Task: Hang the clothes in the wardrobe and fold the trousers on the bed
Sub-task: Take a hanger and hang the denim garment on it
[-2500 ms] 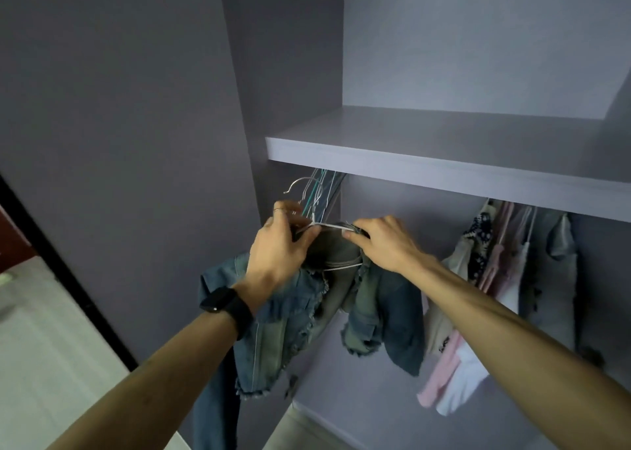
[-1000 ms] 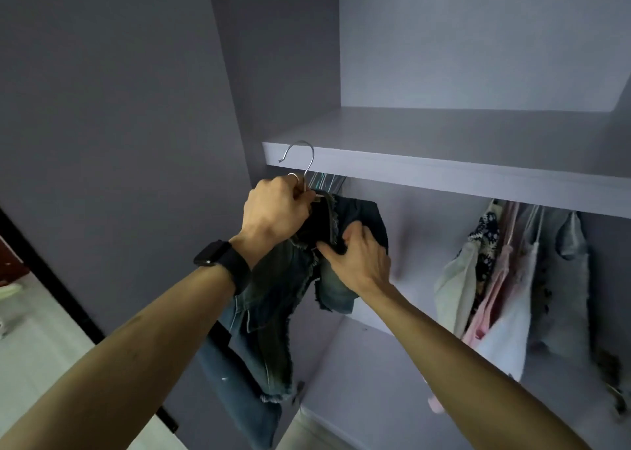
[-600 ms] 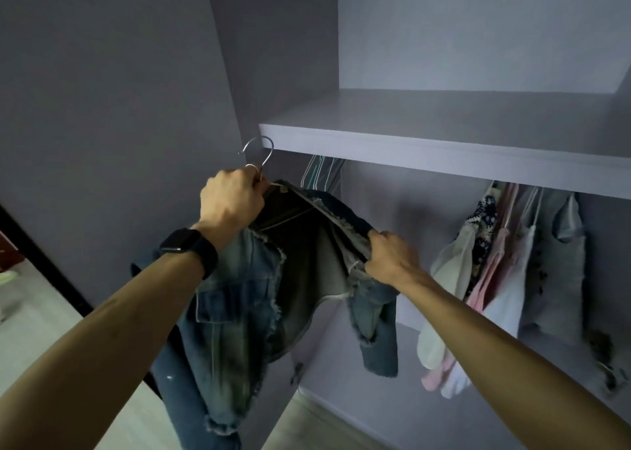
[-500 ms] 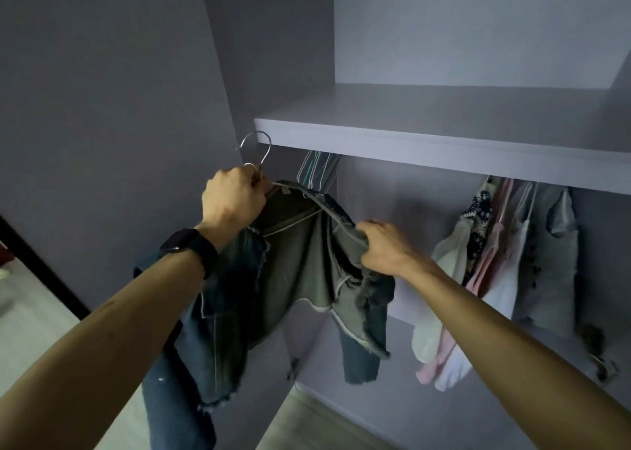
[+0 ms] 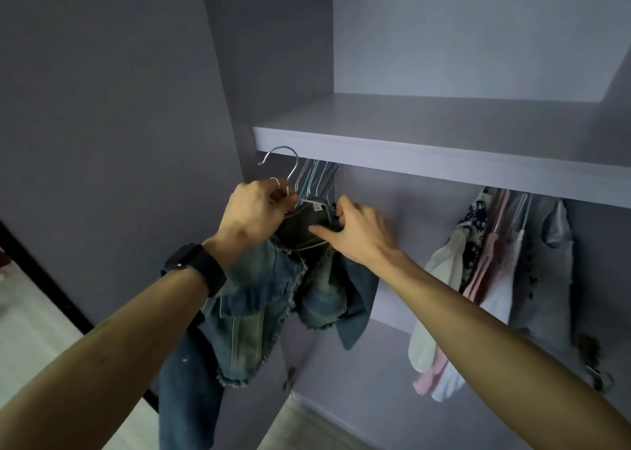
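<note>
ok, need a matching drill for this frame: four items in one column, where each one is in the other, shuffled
Items
1. denim jacket
2. hanger
3. black watch
4. pink garment

Places
A. on the left wrist
B. hanging under the shelf, on the right side of the wardrobe
C. its hook sticks up above the left hand
D. hangs below the left hand and the right hand, out in front of the shelf

Pairs: 1-D, 2-C, 3-A, 4-B
</note>
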Available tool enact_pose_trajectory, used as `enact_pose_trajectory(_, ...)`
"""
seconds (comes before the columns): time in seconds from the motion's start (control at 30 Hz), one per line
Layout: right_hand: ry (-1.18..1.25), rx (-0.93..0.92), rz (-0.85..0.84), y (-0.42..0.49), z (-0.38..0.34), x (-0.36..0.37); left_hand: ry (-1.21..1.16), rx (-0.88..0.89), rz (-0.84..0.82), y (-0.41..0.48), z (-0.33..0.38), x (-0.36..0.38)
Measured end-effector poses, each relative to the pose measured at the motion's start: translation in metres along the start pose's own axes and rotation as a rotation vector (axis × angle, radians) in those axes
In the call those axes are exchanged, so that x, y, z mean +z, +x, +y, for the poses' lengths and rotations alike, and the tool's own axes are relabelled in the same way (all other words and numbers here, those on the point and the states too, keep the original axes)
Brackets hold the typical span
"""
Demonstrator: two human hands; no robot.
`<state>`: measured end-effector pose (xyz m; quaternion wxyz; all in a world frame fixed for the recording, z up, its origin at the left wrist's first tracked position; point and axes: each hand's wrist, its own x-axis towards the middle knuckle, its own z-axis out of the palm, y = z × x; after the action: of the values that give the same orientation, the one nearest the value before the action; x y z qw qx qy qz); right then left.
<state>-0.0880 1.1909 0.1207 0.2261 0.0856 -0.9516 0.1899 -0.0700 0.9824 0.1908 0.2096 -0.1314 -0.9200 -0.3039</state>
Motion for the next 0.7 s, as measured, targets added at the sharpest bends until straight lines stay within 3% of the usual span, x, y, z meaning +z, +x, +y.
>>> enact_pose_trajectory(0.13,-0.155,-0.044,0.09,0.013,-0.012,0.001,0.039,-0.004,-0.006,-0.006,0.002,-0.001)
enact_pose_trajectory(0.27,0.191,0.061,0.006,0.036,-0.023,-0.029,0.177,-0.018,-0.062,-0.015,-0.011,0.0)
enact_pose_trajectory(0.33,0.327,0.028,0.021,0.046,-0.037,-0.041,0.254,-0.003,-0.102,-0.015,-0.015,0.004)
enact_pose_trajectory(0.43,0.385,-0.087,-0.151,0.052,-0.056,-0.035,0.283,-0.012,-0.144,-0.013,-0.015,0.01)
enact_pose_trajectory(0.53,0.546,-0.001,-0.405,0.038,-0.032,-0.024,0.142,-0.107,-0.159,-0.015,-0.026,0.006)
enact_pose_trajectory(0.6,0.62,0.106,-0.258,0.014,0.008,-0.018,0.081,-0.137,-0.179,-0.018,-0.041,0.001)
enact_pose_trajectory(0.7,0.615,0.103,-0.106,-0.039,0.054,0.004,0.029,-0.156,-0.173,-0.018,-0.055,-0.004)
